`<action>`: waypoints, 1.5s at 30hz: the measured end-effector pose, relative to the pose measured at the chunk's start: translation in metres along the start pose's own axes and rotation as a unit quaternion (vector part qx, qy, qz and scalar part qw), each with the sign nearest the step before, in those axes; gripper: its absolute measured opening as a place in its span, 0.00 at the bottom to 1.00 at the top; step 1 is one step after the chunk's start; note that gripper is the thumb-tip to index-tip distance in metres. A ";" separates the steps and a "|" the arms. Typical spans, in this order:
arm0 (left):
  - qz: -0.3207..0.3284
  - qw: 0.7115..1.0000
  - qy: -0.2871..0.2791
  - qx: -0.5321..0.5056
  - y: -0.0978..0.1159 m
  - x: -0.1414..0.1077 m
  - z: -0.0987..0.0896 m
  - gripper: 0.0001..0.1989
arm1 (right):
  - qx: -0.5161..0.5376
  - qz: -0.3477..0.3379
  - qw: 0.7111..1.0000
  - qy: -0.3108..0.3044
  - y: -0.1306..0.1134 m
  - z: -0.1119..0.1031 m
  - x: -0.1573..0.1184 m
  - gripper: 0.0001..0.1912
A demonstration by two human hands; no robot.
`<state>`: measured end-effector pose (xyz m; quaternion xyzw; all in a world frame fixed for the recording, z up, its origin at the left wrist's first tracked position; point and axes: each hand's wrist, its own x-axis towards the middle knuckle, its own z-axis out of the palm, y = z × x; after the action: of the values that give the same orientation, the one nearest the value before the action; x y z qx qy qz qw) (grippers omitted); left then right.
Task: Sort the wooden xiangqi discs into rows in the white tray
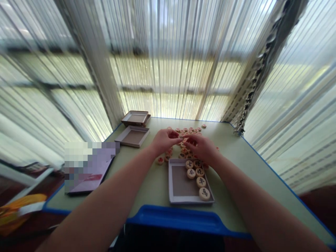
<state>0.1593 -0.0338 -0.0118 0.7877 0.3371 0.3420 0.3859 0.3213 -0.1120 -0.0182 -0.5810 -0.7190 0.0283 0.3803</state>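
Observation:
My left hand (165,140) and my right hand (201,147) meet over a scattered heap of round wooden Chinese chess pieces (183,150) with red or dark characters. Between my fingertips is one small Chinese chess piece (181,138); both hands are closed on it, partly hiding it. Nearer to me lies a shallow white-rimmed box tray (171,185). Several black-character pieces (201,181) lie face up along its right side and top right corner. My right forearm passes to the right of this tray. Part of the heap is hidden under my hands.
At the back left, another shallow tray (132,136) lies in front of stacked box parts (135,117). A dark-edged flat item (97,175), partly pixelated, is at the left edge. One piece (204,126) sits apart at the back. Blue edging (178,217) borders the table; curtains surround it.

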 end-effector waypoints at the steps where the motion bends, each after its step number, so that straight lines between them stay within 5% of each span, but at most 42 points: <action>1: -0.008 0.999 -0.001 -0.042 0.001 0.000 0.001 0.16 | 0.015 0.002 1.000 0.009 0.000 0.000 0.000 0.13; 4: -0.016 0.994 -0.019 -0.107 0.005 -0.002 0.004 0.19 | 0.055 -0.006 0.998 0.026 -0.001 0.000 0.000 0.13; 10: 0.053 0.993 -0.068 -0.077 0.005 -0.007 0.004 0.16 | 0.069 -0.016 0.997 0.040 0.001 -0.001 -0.001 0.11; 22: 0.109 0.986 -0.002 0.125 0.006 -0.016 0.005 0.14 | 0.092 0.010 0.996 0.018 0.004 0.001 -0.004 0.13; 36: 0.115 0.984 -0.024 0.134 0.008 -0.016 0.006 0.14 | 0.093 0.022 0.995 -0.008 0.006 0.001 -0.004 0.14; 45: 0.113 0.980 0.012 0.166 0.008 -0.017 0.006 0.16 | 0.127 0.027 0.991 -0.011 0.010 0.003 -0.005 0.16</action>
<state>0.1566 -0.0537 -0.0125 0.8695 0.3029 0.3323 0.2045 0.3283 -0.1118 -0.0276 -0.5470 -0.6977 0.1361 0.4422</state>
